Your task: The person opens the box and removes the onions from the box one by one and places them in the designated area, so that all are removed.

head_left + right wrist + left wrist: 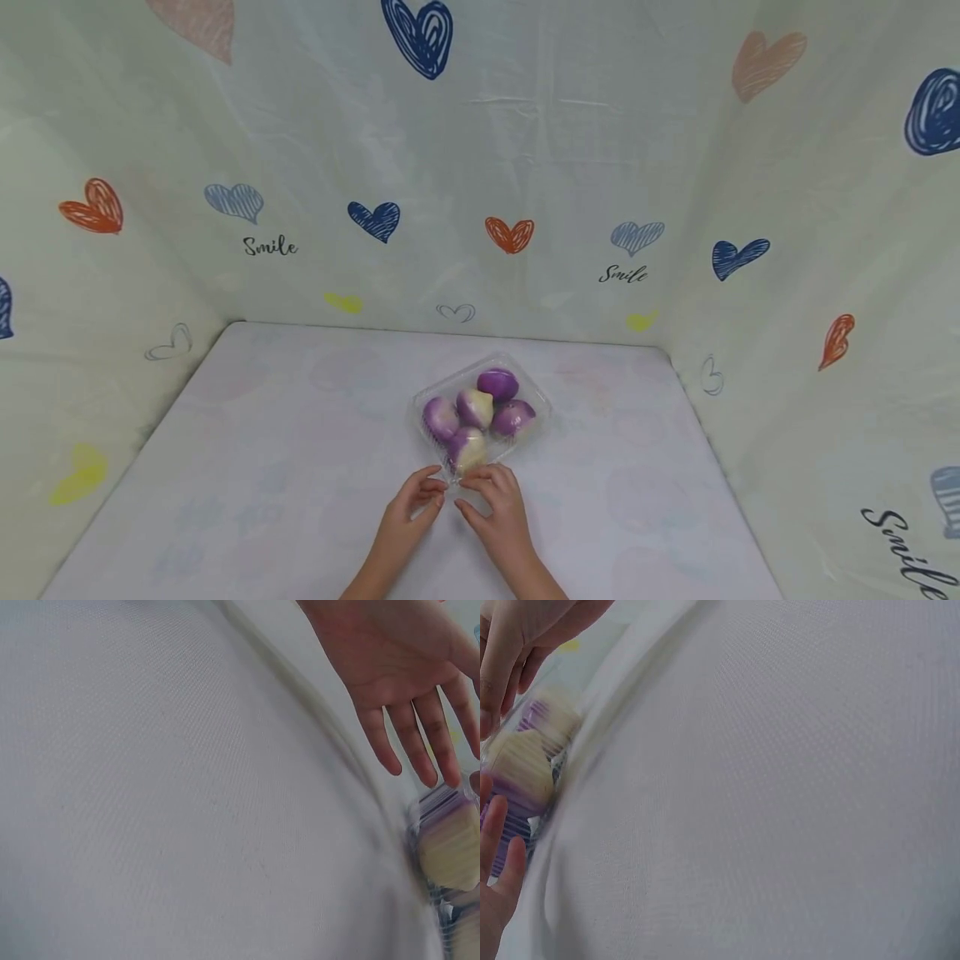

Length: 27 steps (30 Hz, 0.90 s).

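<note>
A clear plastic clamshell box (536,387) stands on the table, turned so that one corner faces me. Through its plastic show several round purple-and-cream bulbs (513,417) that look like onions. My left hand (408,507) is at the box's near corner, its fingertips right beside the plastic. At the same corner my right hand (497,504) has its fingertips at the edge, the thumb apart from them. The right wrist view shows an open palm (401,671) with straight fingers above the box. In the left wrist view the bulbs (521,769) lie between two hands.
A white cloth covers the table (300,483). Behind it and along both sides hangs a pale curtain (555,167) printed with hearts and the word Smile. Both wrist views are mostly filled by white fabric (765,795).
</note>
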Tool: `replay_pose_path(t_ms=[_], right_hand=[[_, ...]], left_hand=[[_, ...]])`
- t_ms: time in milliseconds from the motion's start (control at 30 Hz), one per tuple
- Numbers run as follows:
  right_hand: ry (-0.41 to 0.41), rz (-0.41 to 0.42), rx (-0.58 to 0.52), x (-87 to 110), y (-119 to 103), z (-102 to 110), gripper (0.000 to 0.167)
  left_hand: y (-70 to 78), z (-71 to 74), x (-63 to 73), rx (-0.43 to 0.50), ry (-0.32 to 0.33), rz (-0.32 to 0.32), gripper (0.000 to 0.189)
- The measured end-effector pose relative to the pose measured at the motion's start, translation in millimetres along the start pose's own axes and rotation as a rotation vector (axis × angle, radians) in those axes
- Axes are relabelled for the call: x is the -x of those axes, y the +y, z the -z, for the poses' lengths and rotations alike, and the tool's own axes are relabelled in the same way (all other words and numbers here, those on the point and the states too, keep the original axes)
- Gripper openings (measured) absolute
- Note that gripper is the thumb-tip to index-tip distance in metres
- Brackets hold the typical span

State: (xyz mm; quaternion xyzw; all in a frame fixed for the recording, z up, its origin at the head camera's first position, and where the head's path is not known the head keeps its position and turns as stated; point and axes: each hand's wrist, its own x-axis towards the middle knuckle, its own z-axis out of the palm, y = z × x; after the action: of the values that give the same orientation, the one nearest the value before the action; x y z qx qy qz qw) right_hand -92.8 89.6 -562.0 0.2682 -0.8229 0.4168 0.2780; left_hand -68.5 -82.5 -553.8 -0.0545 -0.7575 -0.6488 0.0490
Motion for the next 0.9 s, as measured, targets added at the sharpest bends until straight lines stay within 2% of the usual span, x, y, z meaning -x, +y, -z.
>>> replay_pose_path(t_ms=[333, 533, 700, 900], right_hand=[[0.075, 0.042, 0.147, -4.5, 1.1, -8.5, 0.033], [0.070, -0.014, 0.152, -7.3, -2.8, -8.6, 0.033], [0.048, -0.046, 0.166, -8.2, -5.0, -8.3, 0.026], [0.052, -0.027, 0.171, -8.6, -4.9, -9.4, 0.018]], left_hand=[[-10.9, 0.0, -5.9, 0.173, -0.002, 0.136, 0.060], [-15.1, -2.6, -12.0, 0.285, -0.001, 0.163, 0.067], [-16.7, -7.1, -15.1, 0.384, -0.027, 0.176, 0.071], [-18.4, -9.2, -14.8, 0.419, -0.064, 0.273, 0.076]])
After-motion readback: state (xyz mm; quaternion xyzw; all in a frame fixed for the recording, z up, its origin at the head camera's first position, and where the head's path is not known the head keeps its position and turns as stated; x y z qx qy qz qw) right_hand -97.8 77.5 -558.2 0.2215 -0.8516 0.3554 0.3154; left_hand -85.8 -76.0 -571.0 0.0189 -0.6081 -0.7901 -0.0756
